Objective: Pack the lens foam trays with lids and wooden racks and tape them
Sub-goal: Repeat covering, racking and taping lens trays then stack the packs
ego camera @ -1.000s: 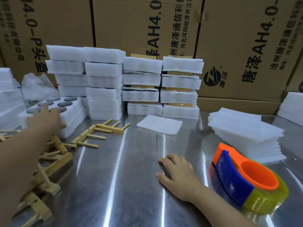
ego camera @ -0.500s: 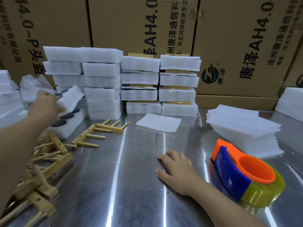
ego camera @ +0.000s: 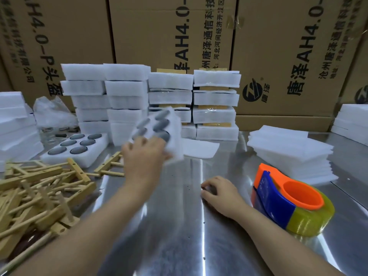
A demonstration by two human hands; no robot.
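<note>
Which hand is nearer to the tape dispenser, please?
Right. The right hand rests on the table just beside the tape dispenser; the left hand is farther away to its left, holding a lens foam tray.

wooden racks [ego camera: 39, 188] left, tape dispenser [ego camera: 292, 200] right

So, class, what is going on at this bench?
A person's left hand grips a foam lens tray, tilted in the air over the steel table. The right hand rests on the table beside the tape dispenser. At the left lie piled wooden racks, at the right stacked foam lids; the held tray has no lid yet.
</note>
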